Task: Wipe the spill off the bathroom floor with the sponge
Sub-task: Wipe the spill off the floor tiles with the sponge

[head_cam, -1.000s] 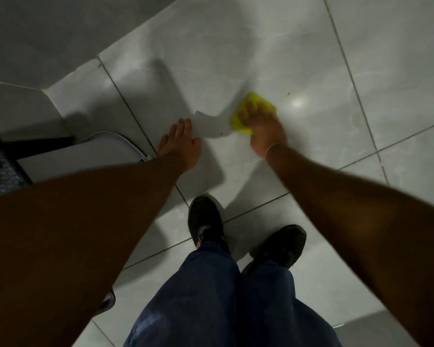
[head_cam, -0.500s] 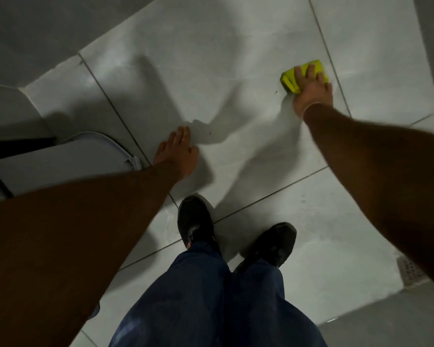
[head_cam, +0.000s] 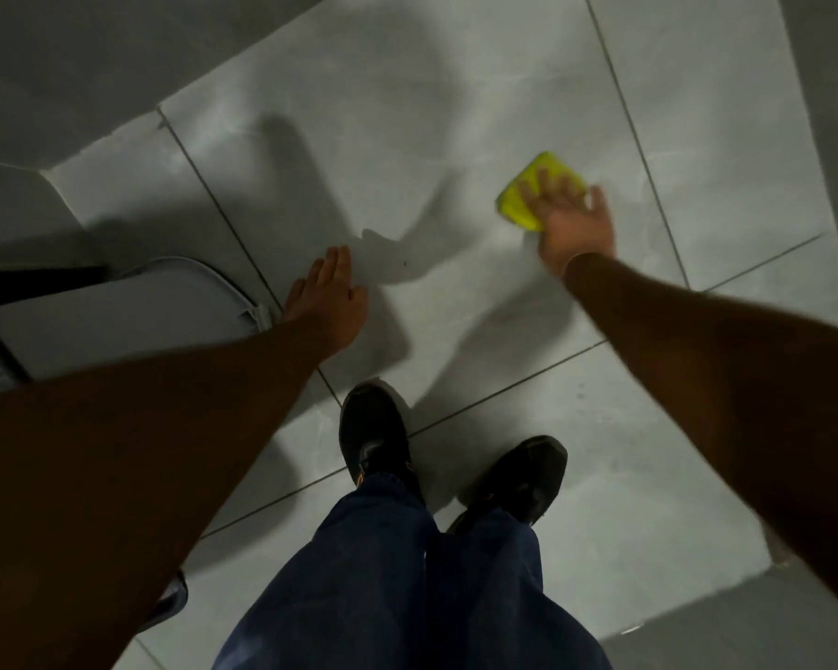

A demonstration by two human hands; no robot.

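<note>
Your right hand [head_cam: 574, 224] has its fingers [head_cam: 547, 188] spread flat on top of the bright yellow rectangular sponge [head_cam: 528, 198], pressing it onto the glossy pale grey tiled bathroom floor [head_cam: 456, 113], not curled around it. Your left hand [head_cam: 327, 302] rests open-palmed on the same floor, fingers loose and holding nothing, well apart from the sponge.

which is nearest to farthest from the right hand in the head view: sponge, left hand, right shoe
From the right hand:
1. yellow sponge, under its fingers, touching.
2. left hand, flat on the floor to the left.
3. right shoe, below, nearest the camera.
</note>
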